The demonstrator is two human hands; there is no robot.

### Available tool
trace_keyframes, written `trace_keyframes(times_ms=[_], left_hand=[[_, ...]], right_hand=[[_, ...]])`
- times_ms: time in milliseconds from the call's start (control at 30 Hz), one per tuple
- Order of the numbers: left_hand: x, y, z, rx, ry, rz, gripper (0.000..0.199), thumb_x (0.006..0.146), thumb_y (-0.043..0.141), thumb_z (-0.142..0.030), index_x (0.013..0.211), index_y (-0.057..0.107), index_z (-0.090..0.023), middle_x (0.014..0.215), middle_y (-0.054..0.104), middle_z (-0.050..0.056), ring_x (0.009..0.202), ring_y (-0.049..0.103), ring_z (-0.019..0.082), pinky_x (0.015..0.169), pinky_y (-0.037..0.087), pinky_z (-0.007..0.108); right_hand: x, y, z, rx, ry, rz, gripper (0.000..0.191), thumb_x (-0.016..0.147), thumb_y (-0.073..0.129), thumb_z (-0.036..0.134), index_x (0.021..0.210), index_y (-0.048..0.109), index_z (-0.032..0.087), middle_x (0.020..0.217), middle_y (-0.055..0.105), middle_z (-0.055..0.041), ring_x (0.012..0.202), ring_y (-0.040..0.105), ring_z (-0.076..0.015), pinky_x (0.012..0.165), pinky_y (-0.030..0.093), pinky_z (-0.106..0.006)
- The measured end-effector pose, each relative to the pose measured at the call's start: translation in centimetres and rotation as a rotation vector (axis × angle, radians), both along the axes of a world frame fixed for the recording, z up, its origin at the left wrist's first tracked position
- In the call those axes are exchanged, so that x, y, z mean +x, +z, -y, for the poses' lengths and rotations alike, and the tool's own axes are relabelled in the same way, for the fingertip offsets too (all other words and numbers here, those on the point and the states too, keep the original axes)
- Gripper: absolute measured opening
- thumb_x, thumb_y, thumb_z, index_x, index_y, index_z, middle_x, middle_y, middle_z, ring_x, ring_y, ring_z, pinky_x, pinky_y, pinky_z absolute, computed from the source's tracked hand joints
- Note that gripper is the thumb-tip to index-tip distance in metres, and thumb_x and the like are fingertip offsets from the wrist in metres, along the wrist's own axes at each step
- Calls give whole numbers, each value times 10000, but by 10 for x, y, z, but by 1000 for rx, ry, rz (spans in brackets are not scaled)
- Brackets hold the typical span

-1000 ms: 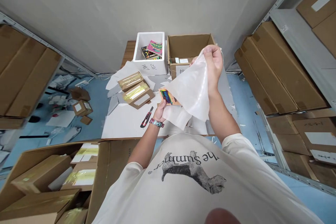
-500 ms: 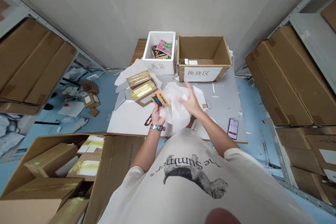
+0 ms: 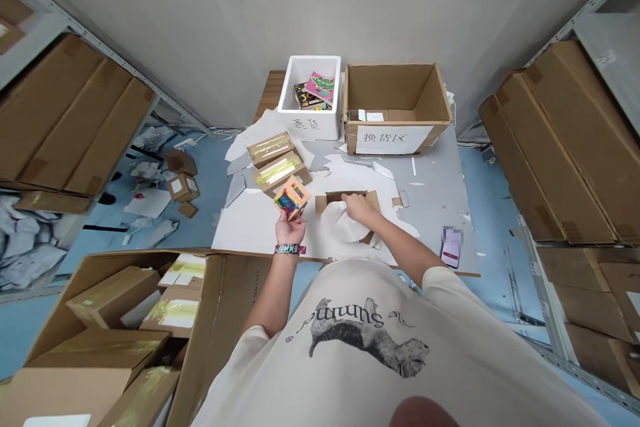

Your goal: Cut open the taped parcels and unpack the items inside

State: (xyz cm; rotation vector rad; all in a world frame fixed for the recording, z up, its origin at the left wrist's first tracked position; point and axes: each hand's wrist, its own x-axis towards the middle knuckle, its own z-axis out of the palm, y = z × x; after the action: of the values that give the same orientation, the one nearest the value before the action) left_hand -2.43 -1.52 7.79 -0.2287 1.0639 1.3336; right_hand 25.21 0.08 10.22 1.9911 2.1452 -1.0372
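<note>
My left hand is closed around a small orange box with a colourful printed front, held up over the table's front left part. A crumpled sheet of white paper lies half in, half over an open small cardboard box in front of me. On that sheet, at the carton's opening, my right hand has its fingers curled and pressed down; their tips are partly hidden. Beyond the orange box, two taped cardboard parcels lie side by side.
At the back stand a white foam box with booklets inside and a larger open carton. A phone lies near the right edge. Paper scraps cover parts of the table. A big carton of parcels stands at front left.
My right hand has moved down with the white paper to the small open carton, which now shows. The orange box in my left hand has shifted slightly left and turned.
</note>
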Motion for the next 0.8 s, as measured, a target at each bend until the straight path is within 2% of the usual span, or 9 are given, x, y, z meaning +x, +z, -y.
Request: trace_keyframes(times_ms=[100,200,300,367,433,500,600,700,800], left_hand=[[4,2,11,42,-85,-36,201,1150,678,-362,1023,691,-207,725,663,-26,506,514,60,458,362,159],[14,8,22,61,-84,-54,170,1049,811,-266,989,666,-201,779,689,-29,560,559,50,481,388,133],[20,14,31,139,-109,-119,229,929,894,-175,1024,687,-201,867,734,-28,629,607,48,520,431,127],[22,18,34,219,-155,-181,353,847,944,-153,1118,726,-213,987,783,-12,708,663,62,551,463,141],[28,22,34,286,-214,-228,481,790,985,-167,1204,747,-224,1115,815,17,827,728,95,622,523,168],[39,27,33,342,-287,-257,541,767,1017,-217,1241,756,-223,1200,826,46,949,770,136,750,594,211],[63,36,29,447,-430,-263,594,788,1029,-329,1301,750,-225,1288,823,84,1085,795,197,939,643,311],[80,47,23,517,-555,-311,610,849,985,-491,1334,737,-216,1280,829,120,1100,813,249,985,660,405],[76,62,12,646,-582,-553,615,878,941,-577,1314,747,-189,1216,844,135,1069,821,271,971,673,429]], right_hand=[[-17,-16,-21,-124,-16,35,410,940,687,41,1339,775,86,1346,800,-249,1194,773,-329,954,553,-348],[-21,-23,-31,-203,-43,51,291,983,727,136,1251,814,64,1276,829,-234,1125,788,-317,922,557,-332],[-11,-20,-34,-196,-65,52,319,1028,750,278,1277,819,91,1320,822,-224,1208,769,-341,996,554,-353],[-4,-13,-30,-105,-112,-3,345,1098,673,371,1320,810,145,1389,800,-207,1314,734,-345,1062,542,-365],[-4,-4,-20,29,-241,-236,395,1163,545,452,1331,796,198,1357,815,-171,1299,744,-310,1056,561,-360],[-15,6,-5,73,-394,-616,452,1162,510,548,1345,774,229,1240,848,-126,1139,793,-270,951,619,-351],[-40,20,14,11,-511,-1050,540,1006,728,659,1348,752,242,1107,861,-73,954,804,-252,840,664,-363],[-49,34,18,165,-616,-1201,603,863,872,644,1305,757,250,1110,856,-57,1009,794,-267,939,667,-402],[-32,53,13,361,-691,-1209,583,851,874,571,1324,752,252,1108,846,-59,1048,783,-268,993,651,-409]])
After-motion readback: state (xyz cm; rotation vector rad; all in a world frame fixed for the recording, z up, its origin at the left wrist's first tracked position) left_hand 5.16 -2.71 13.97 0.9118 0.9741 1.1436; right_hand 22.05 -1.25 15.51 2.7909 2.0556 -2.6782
